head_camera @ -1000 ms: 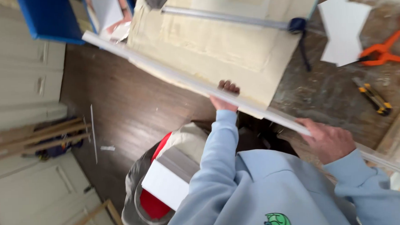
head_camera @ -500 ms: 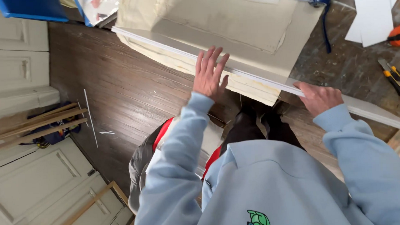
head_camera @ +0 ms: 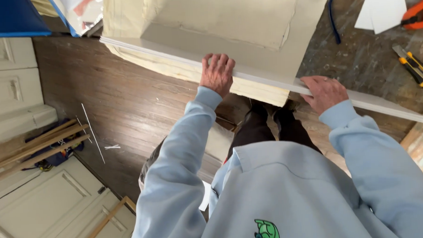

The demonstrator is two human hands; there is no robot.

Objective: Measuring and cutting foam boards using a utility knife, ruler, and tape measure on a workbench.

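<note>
- Head view, looking down over a light-blue sweatshirt at both hands.
- Grey-white board (head_camera: 270,65), long and flat, lies across the cream panel (head_camera: 208,20) at 12 o'clock; its near edge runs from about 10 o'clock down to 3 o'clock, far right end overhanging the worktop (head_camera: 359,62).
- Left hand (head_camera: 217,74): fingers curled over the board's near edge, palm down, gripping it just left of centre.
- Right hand (head_camera: 324,92): closed on the same edge further toward 3 o'clock, fingers on top; thumb position underneath cannot be told.
- The two hands are well apart along the edge.
- Yellow-black utility knife (head_camera: 412,66) on the worktop at 2 o'clock, apart from the board.
- Orange clamp (head_camera: 419,14) and white sheet (head_camera: 383,7) at 1–2 o'clock, near the top edge.
- Dark wood floor (head_camera: 117,99) at 9 o'clock; wooden strips (head_camera: 34,148) lie by the cream doors (head_camera: 13,88).
</note>
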